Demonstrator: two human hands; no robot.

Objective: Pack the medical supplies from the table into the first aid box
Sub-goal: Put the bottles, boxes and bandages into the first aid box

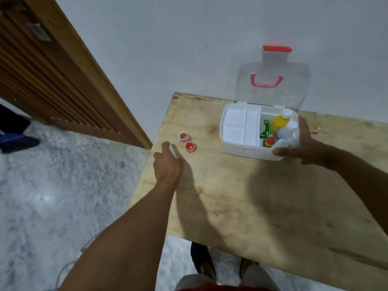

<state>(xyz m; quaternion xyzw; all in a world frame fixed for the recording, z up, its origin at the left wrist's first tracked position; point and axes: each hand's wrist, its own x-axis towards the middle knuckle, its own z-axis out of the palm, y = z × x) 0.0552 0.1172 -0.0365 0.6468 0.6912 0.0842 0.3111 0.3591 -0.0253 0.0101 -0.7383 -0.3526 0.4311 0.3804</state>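
Observation:
The white first aid box (241, 151) stands open at the table's far side, its clear lid (273, 95) with a red handle leaning on the wall. A white tray fills its left half. The right half holds a yellow bottle (278, 122), a green carton (265, 128), a small red-capped bottle (269, 141) and white bottles. My right hand (304, 143) wraps the box's front right corner, closed around a white bottle (292, 140). Two small red-rimmed rolls (183, 137) (190, 147) lie near the table's left edge. Just short of them, my left hand (168, 162) is curled over a small white item (173, 151).
The plywood table (262, 196) has its left edge right beside my left wrist. A wooden door frame (84, 80) runs diagonally at left above a grey stone floor (63, 185). Another person's foot (14, 141) is at the far left, and my own feet show under the table's near edge.

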